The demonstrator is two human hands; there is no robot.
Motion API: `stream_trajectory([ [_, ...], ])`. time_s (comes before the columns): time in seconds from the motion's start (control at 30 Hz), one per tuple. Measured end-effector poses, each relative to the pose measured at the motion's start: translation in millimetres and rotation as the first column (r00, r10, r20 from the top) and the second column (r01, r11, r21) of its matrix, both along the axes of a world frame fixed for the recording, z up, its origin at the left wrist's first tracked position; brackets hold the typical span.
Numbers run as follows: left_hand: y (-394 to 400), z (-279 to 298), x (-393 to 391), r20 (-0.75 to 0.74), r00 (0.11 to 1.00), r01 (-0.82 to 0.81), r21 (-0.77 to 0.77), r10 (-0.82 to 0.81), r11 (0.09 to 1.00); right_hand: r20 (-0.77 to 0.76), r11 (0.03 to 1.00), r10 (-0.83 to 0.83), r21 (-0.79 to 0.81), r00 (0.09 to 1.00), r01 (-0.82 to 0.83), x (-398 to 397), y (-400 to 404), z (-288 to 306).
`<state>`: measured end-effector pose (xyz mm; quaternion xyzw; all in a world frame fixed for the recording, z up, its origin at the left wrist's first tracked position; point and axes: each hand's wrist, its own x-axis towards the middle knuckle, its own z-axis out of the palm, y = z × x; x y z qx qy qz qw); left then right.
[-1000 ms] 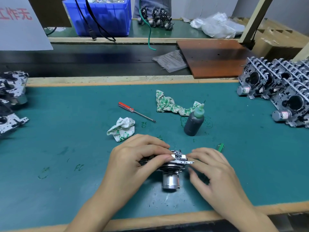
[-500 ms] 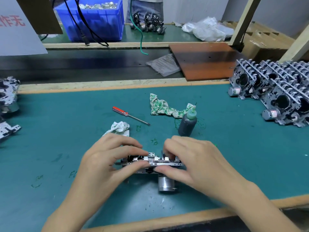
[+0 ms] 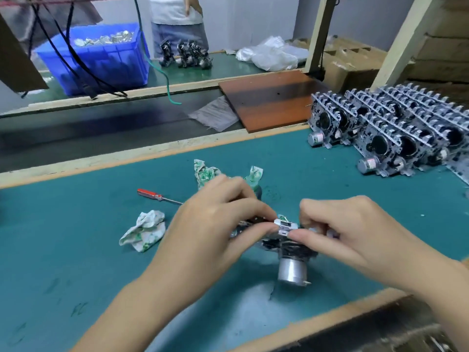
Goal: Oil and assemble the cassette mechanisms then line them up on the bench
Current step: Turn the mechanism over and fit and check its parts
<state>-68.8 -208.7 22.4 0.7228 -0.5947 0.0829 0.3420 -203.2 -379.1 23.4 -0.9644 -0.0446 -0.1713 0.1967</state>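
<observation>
Green matting covers the bench [image 3: 76, 237], and the person works near its 6 o'clock edge. Both hands hold one cassette mechanism [image 3: 284, 240] just above the mat. The left hand [image 3: 213, 224] grips it from the 9 o'clock side, with thumb and fingers curled round the frame. The right hand [image 3: 350, 229] pinches the 3 o'clock side, with its fingertips [image 3: 294, 235] on a small white part on top. So both grips are closed tight on the same piece. A shiny round motor [image 3: 291, 270] hangs under it, pointing at 6 o'clock.

This looks like the putting-together step. The fingers seem to be pressing or seating the small top part. It is too blurry to tell if the part has clicked in.

The oil bottle is mostly hidden behind the left hand, at 12 o'clock. A red screwdriver [image 3: 157, 195] lies at 10 o'clock. One crumpled rag [image 3: 144, 231] sits at 9 o'clock, and another rag [image 3: 205, 172] lies further back.

At 2 o'clock, well apart, finished mechanisms [image 3: 393, 133] stand in tidy rows. Next, I think the piece must go over there once it is done. It should be carried level, with a firm hold on the frame, and set upright beside the last one in the row.
</observation>
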Motion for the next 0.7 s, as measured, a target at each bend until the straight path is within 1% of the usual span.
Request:
stream_trajectory([
  [0.13, -76, 2, -18, -0.085, 0.988, 0.135, 0.064, -0.13, 0.989, 0.009, 0.968, -0.251, 0.007, 0.968, 0.251, -42, -43, -2],
  [0.23, -133, -5, -41, -0.135, 0.974, 0.192, 0.071, -0.182, 0.979, -0.009, 0.907, -0.416, 0.069, 0.909, 0.415, -72, -78, -11],
  [0.33, -175, -17, -70, -0.172, 0.967, 0.199, 0.042, -0.189, 0.979, -0.01, 0.828, -0.558, 0.055, 0.83, 0.558, -94, -113, -22],
  [0.37, -185, -24, -82, -0.167, 0.965, 0.215, 0.058, -0.203, 0.975, -0.016, 0.797, -0.602, 0.051, 0.798, 0.602, -101, -124, -26],
  [0.43, -200, -43, -106, -0.154, 0.95, 0.293, 0.145, -0.271, 0.945, -0.029, 0.735, -0.675, 0.059, 0.738, 0.675, -113, -144, -33],
  [0.53, -214, -73, -137, -0.118, 0.907, 0.42, 0.295, -0.404, 0.858, -0.018, 0.648, -0.758, 0.084, 0.652, 0.757, -125, -167, -38],
  [0.6, -223, -89, -150, -0.077, 0.892, 0.441, 0.358, -0.445, 0.823, 0.01, 0.605, -0.795, 0.063, 0.606, 0.794, -129, -178, -38],
  [0.7, -242, -99, -159, -0.032, 0.905, 0.398, 0.414, -0.424, 0.819, 0.044, 0.528, -0.849, 0.02, 0.527, 0.849, -128, -195, -39],
])
